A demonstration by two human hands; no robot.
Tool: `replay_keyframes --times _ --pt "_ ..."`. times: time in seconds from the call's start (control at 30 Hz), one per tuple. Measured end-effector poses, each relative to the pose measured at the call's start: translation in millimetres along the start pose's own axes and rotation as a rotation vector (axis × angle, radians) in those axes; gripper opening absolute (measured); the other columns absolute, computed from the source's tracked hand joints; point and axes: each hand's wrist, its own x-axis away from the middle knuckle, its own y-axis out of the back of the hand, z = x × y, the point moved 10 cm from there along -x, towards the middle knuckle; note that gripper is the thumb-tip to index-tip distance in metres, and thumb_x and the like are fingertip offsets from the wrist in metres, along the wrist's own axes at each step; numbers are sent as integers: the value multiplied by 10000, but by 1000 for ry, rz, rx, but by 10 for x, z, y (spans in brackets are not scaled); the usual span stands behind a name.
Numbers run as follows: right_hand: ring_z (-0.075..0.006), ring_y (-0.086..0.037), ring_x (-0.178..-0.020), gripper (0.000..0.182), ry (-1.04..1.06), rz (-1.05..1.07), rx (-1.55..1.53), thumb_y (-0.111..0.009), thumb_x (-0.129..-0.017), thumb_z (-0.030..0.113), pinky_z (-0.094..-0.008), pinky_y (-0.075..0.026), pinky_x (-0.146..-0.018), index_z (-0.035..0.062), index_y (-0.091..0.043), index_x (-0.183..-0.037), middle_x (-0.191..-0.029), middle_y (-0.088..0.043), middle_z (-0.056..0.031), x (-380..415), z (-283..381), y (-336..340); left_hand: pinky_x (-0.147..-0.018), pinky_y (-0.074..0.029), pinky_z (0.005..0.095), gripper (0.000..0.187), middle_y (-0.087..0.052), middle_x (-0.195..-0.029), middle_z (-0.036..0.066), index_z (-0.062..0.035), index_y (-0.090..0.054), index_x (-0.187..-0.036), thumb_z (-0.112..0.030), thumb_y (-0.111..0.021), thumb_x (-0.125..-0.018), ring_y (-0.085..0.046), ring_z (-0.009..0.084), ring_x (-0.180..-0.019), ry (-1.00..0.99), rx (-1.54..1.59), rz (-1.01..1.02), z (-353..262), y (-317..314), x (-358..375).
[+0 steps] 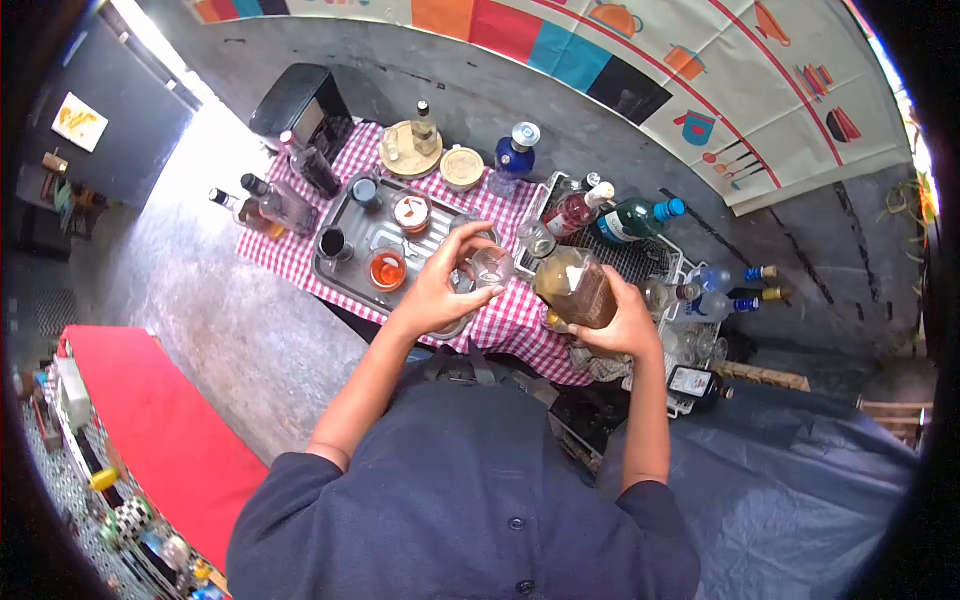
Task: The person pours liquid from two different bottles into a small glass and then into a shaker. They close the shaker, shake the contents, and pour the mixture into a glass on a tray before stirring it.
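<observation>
Hard to make out: the right end of the metal tray (350, 283), screened by the left hand (437, 290), and part of the wire rack (652, 262), screened by the bottle (580, 287) and right hand (627, 325). Cut off by the top of the view: the patterned wall banner (565, 55). Cannot match the small round clear piece (537, 238) near the bottle to either bottle or rack. Clasping a small drinking glass (492, 266), colourless and see-through, between left fingers and thumb, above the tray's right edge; cannot tell its contents. Grasping the bottle in the right fingers, above the tabletop (505, 340) between tray and rack: squarish, flat-faced, glassy, yellowish at one end and brownish toward the palm. Standing near the tray's near edge: a tumbler of red drink (387, 270); toward its far edge, another tumbler (411, 213), pale on top.
</observation>
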Motion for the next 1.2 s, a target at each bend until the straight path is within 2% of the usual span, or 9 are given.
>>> replay_keyframes --times 0.1,0.43,0.57,0.8,1.1,1.2 --pt "-273 -703 -962 758 -75 47 66 -879 -606 241 -382 -531 -858 36 -532 -1248 -1022 -698 -154 16 148 -2 -1006 -435 333 804 -590 -1229 114 -36 -367 -1444 -22 -784 -756 -565 179 -1157 -24 -17 22 -93 87 -1" --pt "-367 -674 -960 743 -118 33 288 -834 -614 229 -419 -531 -842 40 -533 -1266 -1038 -681 -193 168 523 20 -982 -449 335 777 -616 -1218 115 -40 -433 -1420 -69 -799 -735 -598 187 -1127 -98 -130 127 -331 294 -72" --pt "-367 -671 -964 742 -93 7 317 -818 -606 214 -432 -538 -839 41 -532 -1270 -1047 -678 -195 214 677 30 -978 -450 341 776 -625 -1212 116 -38 -439 -1416 -82 -803 -733 -606 194 -1124 -146 -139 180 -436 317 -74" --pt "-373 -668 -997 766 -169 33 427 -812 -602 217 -436 -542 -865 46 -521 -1290 -1099 -676 -204 255 881 -48 -992 -444 349 789 -624 -1218 124 -29 -450 -1404 -80 -822 -710 -602 213 -1153 -169 -143 266 -515 403 -18" --pt "-381 -666 -995 792 -160 57 474 -811 -597 226 -443 -539 -870 43 -511 -1308 -1105 -671 -220 250 1079 -206 -956 -481 364 603 -652 -1170 132 -22 -582 -1272 -94 -808 -718 -636 252 -1101 -248 -268 312 -662 544 125" --pt "-386 -666 -985 794 -144 65 481 -809 -598 226 -445 -539 -859 46 -509 -1311 -1099 -672 -222 236 1157 -248 -933 -489 365 555 -651 -1161 139 -18 -604 -1226 -84 -805 -713 -643 270 -1081 -362 -326 310 -748 573 201"
